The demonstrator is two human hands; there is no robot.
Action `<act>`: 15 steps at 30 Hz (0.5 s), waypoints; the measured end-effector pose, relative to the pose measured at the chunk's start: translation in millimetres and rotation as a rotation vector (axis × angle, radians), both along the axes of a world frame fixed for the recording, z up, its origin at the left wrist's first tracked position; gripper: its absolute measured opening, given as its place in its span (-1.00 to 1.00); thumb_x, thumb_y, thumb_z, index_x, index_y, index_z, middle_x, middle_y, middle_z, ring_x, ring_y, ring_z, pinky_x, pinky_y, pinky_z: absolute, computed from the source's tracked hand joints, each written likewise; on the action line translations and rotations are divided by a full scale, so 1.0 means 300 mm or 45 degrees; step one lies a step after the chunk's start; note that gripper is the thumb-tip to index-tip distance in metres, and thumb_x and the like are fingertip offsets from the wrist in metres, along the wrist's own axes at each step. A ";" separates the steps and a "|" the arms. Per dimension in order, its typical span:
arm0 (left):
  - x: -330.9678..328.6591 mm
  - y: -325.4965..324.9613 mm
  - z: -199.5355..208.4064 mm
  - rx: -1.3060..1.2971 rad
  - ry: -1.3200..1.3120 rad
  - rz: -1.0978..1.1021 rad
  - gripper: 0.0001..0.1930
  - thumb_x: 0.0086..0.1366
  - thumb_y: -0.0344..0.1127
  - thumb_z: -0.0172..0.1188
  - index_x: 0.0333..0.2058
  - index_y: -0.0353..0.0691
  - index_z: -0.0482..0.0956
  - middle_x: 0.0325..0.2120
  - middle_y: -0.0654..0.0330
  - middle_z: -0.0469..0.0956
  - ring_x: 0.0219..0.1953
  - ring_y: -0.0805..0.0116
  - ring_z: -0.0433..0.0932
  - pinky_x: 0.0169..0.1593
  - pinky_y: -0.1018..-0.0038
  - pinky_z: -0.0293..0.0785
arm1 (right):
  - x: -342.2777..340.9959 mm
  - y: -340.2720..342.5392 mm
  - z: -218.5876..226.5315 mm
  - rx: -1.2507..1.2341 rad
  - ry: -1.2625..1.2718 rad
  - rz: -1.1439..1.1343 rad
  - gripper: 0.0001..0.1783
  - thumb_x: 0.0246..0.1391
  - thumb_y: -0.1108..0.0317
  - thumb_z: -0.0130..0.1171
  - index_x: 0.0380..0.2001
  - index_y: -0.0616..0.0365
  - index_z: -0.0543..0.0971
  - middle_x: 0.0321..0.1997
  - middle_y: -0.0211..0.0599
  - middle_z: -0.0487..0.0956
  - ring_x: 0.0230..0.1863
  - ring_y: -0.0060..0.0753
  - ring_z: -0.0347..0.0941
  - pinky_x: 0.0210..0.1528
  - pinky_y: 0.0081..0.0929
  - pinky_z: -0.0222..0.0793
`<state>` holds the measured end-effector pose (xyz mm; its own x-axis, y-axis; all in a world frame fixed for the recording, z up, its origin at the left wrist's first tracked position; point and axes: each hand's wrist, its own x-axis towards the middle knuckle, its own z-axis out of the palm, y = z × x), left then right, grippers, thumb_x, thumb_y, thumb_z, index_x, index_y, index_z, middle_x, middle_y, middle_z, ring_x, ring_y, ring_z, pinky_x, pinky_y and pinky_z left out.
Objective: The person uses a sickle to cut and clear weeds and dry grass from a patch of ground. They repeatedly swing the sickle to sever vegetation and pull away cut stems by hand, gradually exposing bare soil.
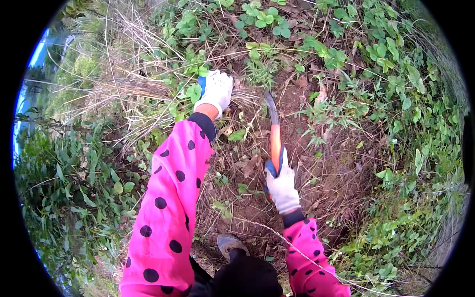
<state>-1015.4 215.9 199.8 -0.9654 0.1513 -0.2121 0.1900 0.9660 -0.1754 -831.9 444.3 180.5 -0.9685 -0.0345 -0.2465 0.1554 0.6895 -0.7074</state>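
Note:
My left hand, in a white and blue work glove, is closed around a bunch of dry grass that fans out to the left. Cut or bent stems show just right of that fist. In my right hand, gloved the same way, is a sickle with an orange handle and a dark, narrow blade. Its blade points away from me, with the tip close to the grass stems and a small feathery green plant. How far the blade curves is hard to make out.
Brown soil strewn with dry leaves and straw lies under the blade. Leafy green plants grow thick on the right, and more bushes on the left. My shoe stands on the ground below. A long dry stalk crosses near my right sleeve.

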 end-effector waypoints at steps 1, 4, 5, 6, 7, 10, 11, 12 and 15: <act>0.080 -0.022 0.004 -0.007 -0.005 -0.017 -0.53 -0.05 -0.29 0.13 -0.08 -0.17 0.42 -0.14 0.08 0.43 0.01 0.14 0.34 0.06 0.17 0.14 | 0.178 0.045 -0.057 -0.307 -0.060 -0.108 -0.24 0.03 0.23 0.08 0.25 0.11 0.00 -0.45 0.15 0.51 -0.43 0.18 0.45 -0.42 -0.12 0.36; 0.375 -0.041 -0.084 -0.037 0.178 -0.099 -0.61 0.04 -0.30 0.01 -0.09 -0.16 0.43 -0.12 0.09 0.41 0.00 0.14 0.33 0.03 0.12 0.14 | 0.393 0.062 0.102 -0.156 -0.098 -0.053 -0.21 0.00 0.25 0.14 0.25 0.09 0.02 -0.40 0.13 0.51 -0.39 0.14 0.48 -0.37 -0.19 0.39; 0.461 -0.040 -0.081 -0.037 0.178 -0.091 -0.66 0.11 -0.31 -0.06 -0.10 -0.15 0.44 -0.14 0.12 0.42 0.00 0.15 0.33 0.01 0.10 0.15 | 0.431 0.076 0.131 -0.090 0.165 0.040 -0.21 -0.01 0.25 0.15 0.25 0.08 0.03 -0.37 0.13 0.52 -0.37 0.13 0.49 -0.35 -0.20 0.40; 0.556 -0.051 -0.076 -0.018 0.035 -0.077 -0.63 0.11 -0.31 -0.08 -0.07 -0.16 0.42 -0.11 0.11 0.41 0.01 0.14 0.32 0.01 0.08 0.14 | 0.487 0.099 0.191 -0.023 -0.165 0.034 -0.25 0.00 0.24 0.14 0.23 0.10 0.07 -0.31 0.12 0.52 -0.30 0.06 0.50 -0.32 -0.24 0.40; 0.625 -0.057 -0.065 0.007 -0.097 -0.075 -0.60 0.10 -0.32 -0.09 -0.04 -0.16 0.40 -0.08 0.11 0.40 0.01 0.13 0.31 0.01 0.06 0.13 | 0.546 0.147 0.159 -0.315 -0.167 0.016 -0.25 0.00 0.22 0.15 0.23 0.12 0.08 -0.32 0.09 0.53 -0.31 0.02 0.52 -0.34 -0.25 0.40; 0.773 -0.138 -0.106 0.060 -0.099 -0.017 -0.51 -0.03 -0.19 0.04 -0.05 -0.17 0.39 -0.09 0.08 0.39 0.02 0.13 0.29 0.03 0.11 0.12 | 0.597 0.193 0.159 -0.466 -0.531 -0.003 -0.25 0.00 0.27 0.15 0.23 0.11 0.07 -0.40 -0.01 0.53 -0.42 -0.21 0.53 -0.42 -0.35 0.41; 0.799 -0.169 -0.102 0.077 -0.131 0.034 -0.46 -0.11 -0.13 0.11 -0.07 -0.17 0.40 -0.10 0.06 0.38 0.01 0.13 0.28 0.03 0.16 0.12 | 0.541 0.172 0.176 -0.487 -0.523 0.011 -0.25 0.01 0.28 0.15 0.23 0.11 0.07 -0.42 -0.04 0.53 -0.44 -0.26 0.52 -0.44 -0.38 0.40; 0.815 -0.201 -0.120 0.054 -0.065 0.010 -0.45 -0.14 -0.14 0.14 -0.09 -0.18 0.40 -0.14 0.07 0.39 -0.02 0.12 0.30 0.00 0.17 0.14 | 0.480 0.149 0.195 -0.509 -0.518 0.025 -0.25 0.01 0.29 0.15 0.23 0.12 0.07 -0.44 -0.06 0.52 -0.47 -0.32 0.52 -0.45 -0.40 0.40; 0.786 -0.152 -0.009 -0.015 0.035 -0.129 -0.44 -0.19 -0.14 0.20 -0.12 -0.17 0.40 -0.22 0.08 0.42 -0.07 0.12 0.33 -0.07 0.19 0.17 | 0.276 0.079 0.161 -0.519 -0.028 -0.045 -0.29 0.01 0.46 0.09 0.24 0.03 0.10 -0.57 -0.43 0.44 -0.62 -0.71 0.31 -0.59 -0.60 0.32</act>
